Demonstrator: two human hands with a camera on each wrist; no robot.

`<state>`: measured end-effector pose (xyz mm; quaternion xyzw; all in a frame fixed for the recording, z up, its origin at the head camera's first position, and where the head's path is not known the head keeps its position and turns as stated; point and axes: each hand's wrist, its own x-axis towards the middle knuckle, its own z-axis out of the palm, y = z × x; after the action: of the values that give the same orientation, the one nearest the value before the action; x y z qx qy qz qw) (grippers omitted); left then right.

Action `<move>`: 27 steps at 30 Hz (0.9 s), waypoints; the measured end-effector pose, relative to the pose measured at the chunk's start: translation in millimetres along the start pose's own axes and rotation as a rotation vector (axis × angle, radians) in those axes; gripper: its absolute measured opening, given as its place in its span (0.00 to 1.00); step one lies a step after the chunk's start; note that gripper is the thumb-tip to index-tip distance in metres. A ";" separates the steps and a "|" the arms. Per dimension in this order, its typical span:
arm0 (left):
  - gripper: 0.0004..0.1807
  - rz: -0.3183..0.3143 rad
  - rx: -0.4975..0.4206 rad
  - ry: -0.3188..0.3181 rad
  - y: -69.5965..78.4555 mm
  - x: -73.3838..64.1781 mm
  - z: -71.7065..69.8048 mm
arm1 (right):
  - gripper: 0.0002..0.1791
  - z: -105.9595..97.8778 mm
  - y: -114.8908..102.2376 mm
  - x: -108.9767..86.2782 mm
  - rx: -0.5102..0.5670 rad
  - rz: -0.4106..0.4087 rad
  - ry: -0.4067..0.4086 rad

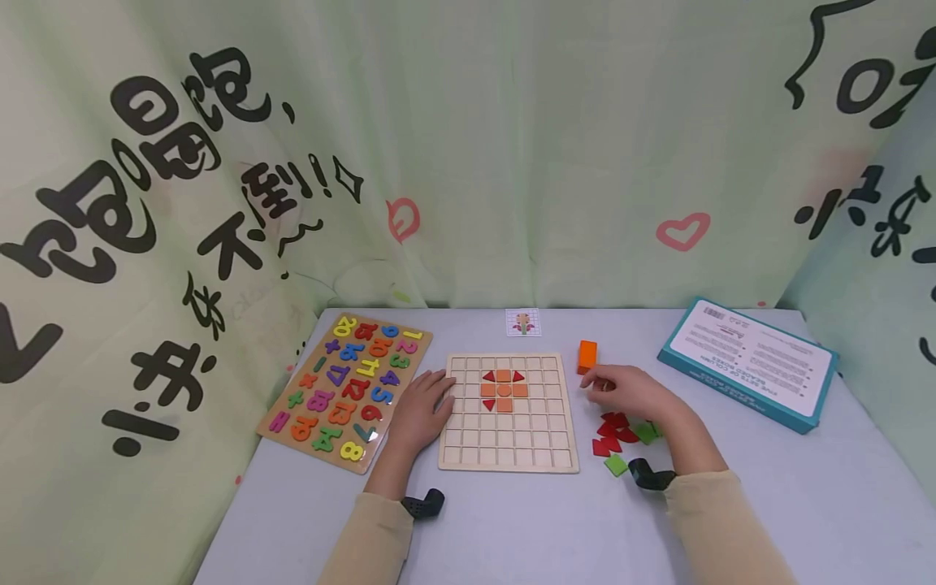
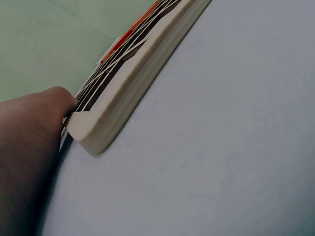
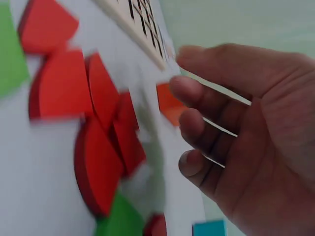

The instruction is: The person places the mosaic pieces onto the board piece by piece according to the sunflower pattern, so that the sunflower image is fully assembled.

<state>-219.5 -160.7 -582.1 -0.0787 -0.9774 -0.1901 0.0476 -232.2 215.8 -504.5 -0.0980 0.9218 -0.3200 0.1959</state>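
Observation:
A wooden grid board (image 1: 512, 448) lies in the middle of the table. Orange squares form a cross on it round an orange circle (image 1: 504, 390), with three red pieces (image 1: 488, 405) at its corners. My left hand (image 1: 420, 413) rests at the board's left edge, its thumb touching the rim in the left wrist view. To the right of the board, my right hand (image 1: 627, 390) hovers with fingers loosely bent and nothing visible between them. Just beyond its fingertips stands an orange block (image 1: 587, 357). Red pieces (image 3: 64, 86) and green squares (image 1: 616, 465) lie loose nearer me.
A number puzzle board (image 1: 344, 390) with coloured digits lies on the left. At the table's back is a small picture card (image 1: 522, 322) on a grid. A teal and white box (image 1: 753, 366) sits at the back right. A curtain (image 1: 468, 162) hangs behind.

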 end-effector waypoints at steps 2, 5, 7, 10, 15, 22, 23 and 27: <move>0.25 0.003 0.006 0.004 0.4 -0.1 -0.7 | 0.14 -4.3 10.4 -4.2 0.001 0.005 -0.028; 0.25 0.004 0.005 0.009 0.8 -0.6 -2.3 | 0.15 -8.1 21.7 -8.9 -0.015 0.017 -0.069; 0.25 0.004 -0.001 0.010 1.4 -1.3 -3.3 | 0.15 -8.7 26.0 -11.0 -0.032 0.026 -0.088; 0.25 0.005 -0.004 0.009 1.8 -1.9 -4.0 | 0.14 -8.9 29.6 -12.1 -0.055 0.026 -0.099; 0.25 0.004 -0.002 0.004 1.0 -1.0 -2.9 | 0.14 -7.8 31.7 -11.6 -0.061 0.016 -0.094; 0.25 0.009 0.005 0.009 0.1 0.1 0.6 | 0.15 -5.9 34.1 -9.1 -0.060 0.032 -0.092; 0.25 0.010 0.005 0.010 0.2 0.3 0.9 | 0.15 -5.9 34.2 -9.1 -0.062 0.035 -0.092; 0.25 0.006 0.007 0.005 0.6 0.9 0.9 | 0.18 -6.2 33.2 -9.5 -0.073 0.045 -0.104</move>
<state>-220.3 -159.7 -582.6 -0.0808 -0.9778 -0.1867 0.0511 -228.1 247.8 -518.1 -0.1008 0.9234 -0.2762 0.2469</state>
